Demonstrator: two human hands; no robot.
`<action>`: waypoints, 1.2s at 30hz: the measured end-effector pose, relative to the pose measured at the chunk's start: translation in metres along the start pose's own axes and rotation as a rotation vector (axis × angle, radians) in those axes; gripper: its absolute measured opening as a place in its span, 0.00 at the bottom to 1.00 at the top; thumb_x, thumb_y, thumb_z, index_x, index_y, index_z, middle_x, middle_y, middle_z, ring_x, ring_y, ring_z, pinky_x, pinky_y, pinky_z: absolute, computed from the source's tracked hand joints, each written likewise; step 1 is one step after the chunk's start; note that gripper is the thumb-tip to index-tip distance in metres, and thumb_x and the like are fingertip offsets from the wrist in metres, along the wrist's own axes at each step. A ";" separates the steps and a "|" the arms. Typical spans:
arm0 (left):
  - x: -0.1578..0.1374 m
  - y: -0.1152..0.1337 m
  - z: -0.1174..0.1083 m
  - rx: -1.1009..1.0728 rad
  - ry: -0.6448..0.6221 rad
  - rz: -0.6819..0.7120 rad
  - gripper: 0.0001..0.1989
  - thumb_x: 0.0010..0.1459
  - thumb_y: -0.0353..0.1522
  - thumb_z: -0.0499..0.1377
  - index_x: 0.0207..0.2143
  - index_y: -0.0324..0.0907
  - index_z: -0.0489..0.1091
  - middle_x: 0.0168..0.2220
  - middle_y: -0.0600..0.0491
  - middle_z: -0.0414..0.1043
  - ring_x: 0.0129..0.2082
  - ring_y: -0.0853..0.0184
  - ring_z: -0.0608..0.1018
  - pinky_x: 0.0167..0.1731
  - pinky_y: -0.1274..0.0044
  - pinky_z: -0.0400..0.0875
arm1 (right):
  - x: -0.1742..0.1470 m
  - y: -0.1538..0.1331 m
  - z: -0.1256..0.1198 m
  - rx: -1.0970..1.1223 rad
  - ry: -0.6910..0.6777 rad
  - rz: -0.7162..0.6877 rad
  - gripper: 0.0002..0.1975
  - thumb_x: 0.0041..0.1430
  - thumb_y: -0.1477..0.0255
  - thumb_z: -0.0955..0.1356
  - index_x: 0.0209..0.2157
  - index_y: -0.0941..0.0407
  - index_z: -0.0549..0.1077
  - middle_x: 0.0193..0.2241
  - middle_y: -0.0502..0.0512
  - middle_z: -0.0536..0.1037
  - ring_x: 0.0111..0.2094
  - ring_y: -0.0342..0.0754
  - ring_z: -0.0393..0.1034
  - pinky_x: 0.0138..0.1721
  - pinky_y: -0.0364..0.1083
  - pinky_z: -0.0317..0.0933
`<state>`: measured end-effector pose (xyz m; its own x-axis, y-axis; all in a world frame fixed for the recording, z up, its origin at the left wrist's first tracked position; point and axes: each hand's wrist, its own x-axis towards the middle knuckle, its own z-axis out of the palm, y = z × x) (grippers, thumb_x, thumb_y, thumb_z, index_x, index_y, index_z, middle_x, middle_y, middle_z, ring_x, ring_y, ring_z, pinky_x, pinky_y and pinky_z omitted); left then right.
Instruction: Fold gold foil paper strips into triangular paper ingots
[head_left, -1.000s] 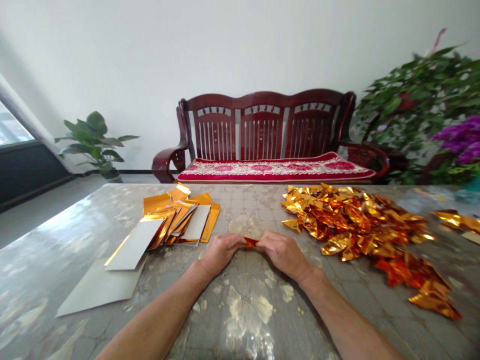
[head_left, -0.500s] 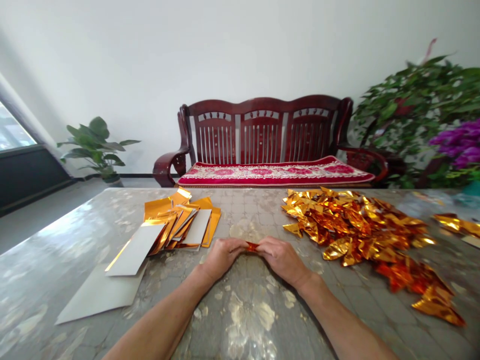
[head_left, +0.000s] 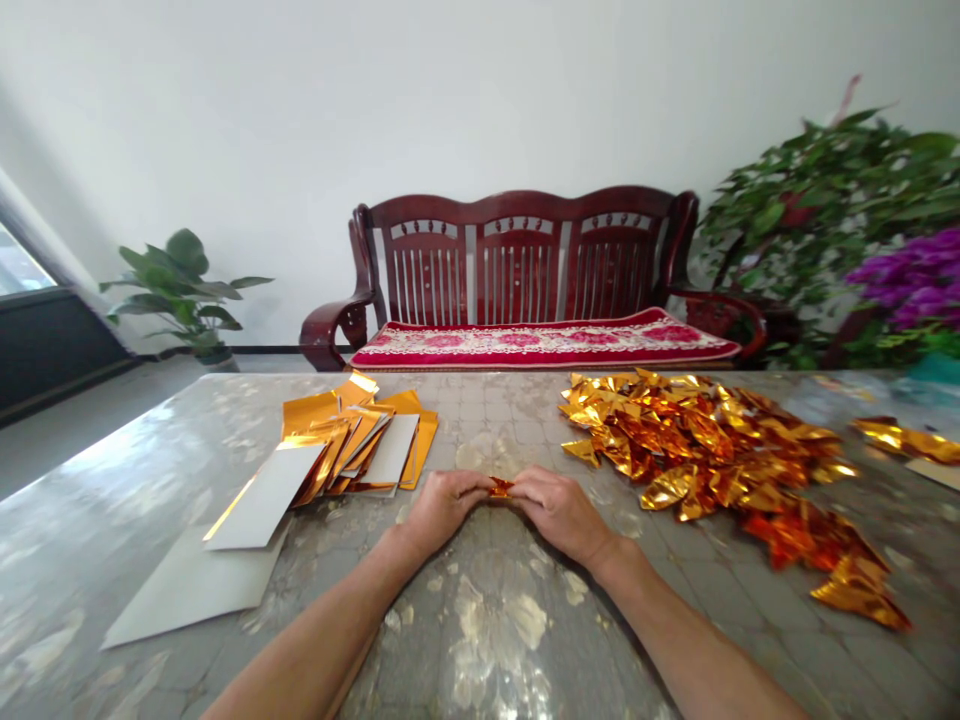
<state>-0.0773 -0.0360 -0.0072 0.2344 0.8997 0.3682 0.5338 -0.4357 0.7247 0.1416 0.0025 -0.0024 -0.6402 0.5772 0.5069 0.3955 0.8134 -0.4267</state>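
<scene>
Little but the view has shifted since the earlier frame; just below centre, fingers of the left hand (head_left: 444, 505) and right hand (head_left: 561, 508) pinch opposite ends of an orange foil piece (head_left: 500, 488), its visible length running left-right, neither hand nearer.

Bare forearms (head_left: 334, 612) angle inward to the left hand (head_left: 445, 503) and right hand (head_left: 559, 508), both pinching, just apart.

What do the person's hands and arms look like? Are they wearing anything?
The left hand and the right hand are bare, with no gloves. The left forearm and right forearm show no sleeves, and no watch or bracelet either. I can't see any rings, but some fingers are hidden.
</scene>
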 end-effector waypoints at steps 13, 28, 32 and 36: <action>0.001 0.002 0.002 0.007 -0.013 -0.060 0.09 0.60 0.30 0.59 0.38 0.46 0.80 0.36 0.56 0.83 0.37 0.67 0.82 0.41 0.79 0.74 | 0.000 0.000 -0.004 0.028 -0.018 -0.019 0.10 0.64 0.76 0.67 0.39 0.52 0.81 0.35 0.52 0.80 0.37 0.45 0.75 0.39 0.42 0.67; 0.002 0.007 0.006 0.013 0.048 -0.163 0.07 0.58 0.29 0.60 0.31 0.45 0.79 0.30 0.58 0.81 0.30 0.69 0.79 0.34 0.81 0.70 | 0.002 0.004 -0.002 0.013 0.022 0.055 0.09 0.60 0.79 0.67 0.33 0.54 0.80 0.31 0.52 0.79 0.34 0.44 0.75 0.37 0.41 0.65; 0.002 0.009 0.008 0.019 0.066 -0.156 0.07 0.58 0.29 0.60 0.32 0.45 0.79 0.30 0.59 0.80 0.30 0.70 0.79 0.35 0.82 0.69 | 0.001 0.005 -0.001 0.052 0.085 0.022 0.10 0.61 0.78 0.66 0.34 0.54 0.79 0.33 0.53 0.80 0.34 0.45 0.75 0.37 0.42 0.66; 0.003 0.008 0.009 -0.002 0.066 -0.168 0.08 0.58 0.29 0.59 0.32 0.45 0.78 0.31 0.59 0.81 0.31 0.69 0.79 0.37 0.81 0.70 | 0.000 0.005 -0.004 0.090 0.088 0.012 0.10 0.62 0.77 0.65 0.34 0.53 0.79 0.34 0.53 0.80 0.35 0.45 0.74 0.38 0.43 0.67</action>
<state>-0.0648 -0.0364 -0.0053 0.0880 0.9562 0.2791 0.5595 -0.2793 0.7804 0.1461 0.0071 -0.0011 -0.5737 0.5946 0.5633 0.3398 0.7986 -0.4968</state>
